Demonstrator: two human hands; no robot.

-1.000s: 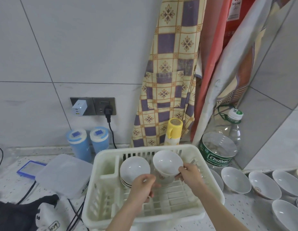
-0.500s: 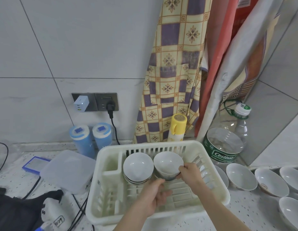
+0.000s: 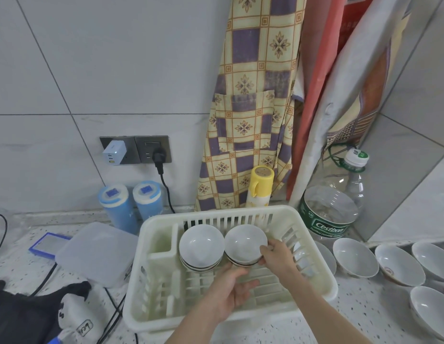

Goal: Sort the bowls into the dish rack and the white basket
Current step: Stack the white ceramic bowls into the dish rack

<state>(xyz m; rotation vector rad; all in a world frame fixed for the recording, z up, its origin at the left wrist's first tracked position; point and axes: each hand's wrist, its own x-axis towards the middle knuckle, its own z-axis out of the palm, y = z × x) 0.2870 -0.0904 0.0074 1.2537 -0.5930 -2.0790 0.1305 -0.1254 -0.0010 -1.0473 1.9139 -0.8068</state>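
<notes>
Nearest, the left hand [image 3: 234, 292] lies relaxed, palm up, over the cream slotted plastic dish rack [image 3: 312, 276], apparently not touching anything. The right hand [image 3: 278, 254] pinches the rim of a small white ceramic bowl [image 3: 244, 242], which sits inside the rack beside a stack of similar bowls [image 3: 201, 247].

Both forearms enter from bottom centre of frame. Left hand [image 3: 232, 292] lower centre, palm up, fingers relaxed and spread. Right hand [image 3: 278, 255] just right of centre, fingers curled, thumb pinching.
</notes>
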